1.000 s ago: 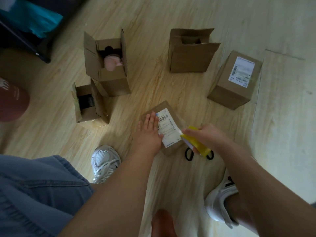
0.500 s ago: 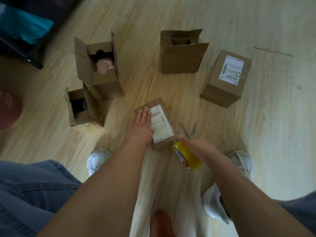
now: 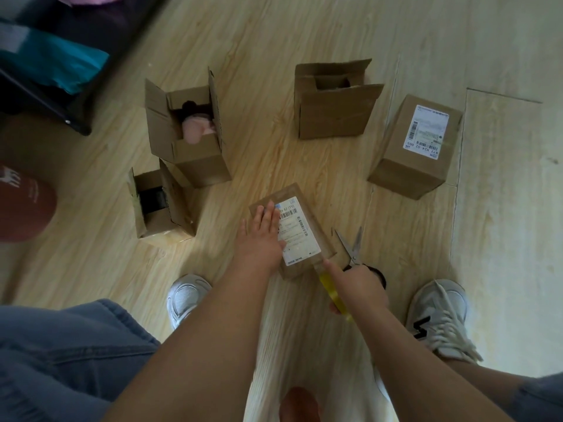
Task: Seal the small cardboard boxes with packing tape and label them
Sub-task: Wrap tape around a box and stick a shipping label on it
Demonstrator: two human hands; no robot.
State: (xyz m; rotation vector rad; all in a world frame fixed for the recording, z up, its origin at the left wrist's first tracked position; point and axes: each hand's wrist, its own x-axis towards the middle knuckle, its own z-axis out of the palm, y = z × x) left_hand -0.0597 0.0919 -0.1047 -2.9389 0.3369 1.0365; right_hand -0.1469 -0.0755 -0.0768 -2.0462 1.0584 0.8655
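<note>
Centre of the wooden floor (image 3: 304, 32): a small labelled box (image 3: 291, 194) lies flat with its white shipping label (image 3: 300, 236) facing up. The left hand (image 3: 262, 236) presses on the box's 9 o'clock side, its grip fully open with fingers straight. The right hand (image 3: 356, 284), at 5 o'clock from the box, has its grip curled round a yellow tape roll (image 3: 330, 287), the index finger extended to the box's near corner. Scissors (image 3: 353, 248) lie just beside the box at 4 o'clock, blades slightly apart. A closed, labelled box (image 3: 408, 175) stands at 2 o'clock. Open boxes stand at 1 o'clock (image 3: 332, 117), at 11 o'clock (image 3: 198, 159) and at 9 o'clock (image 3: 155, 220).
</note>
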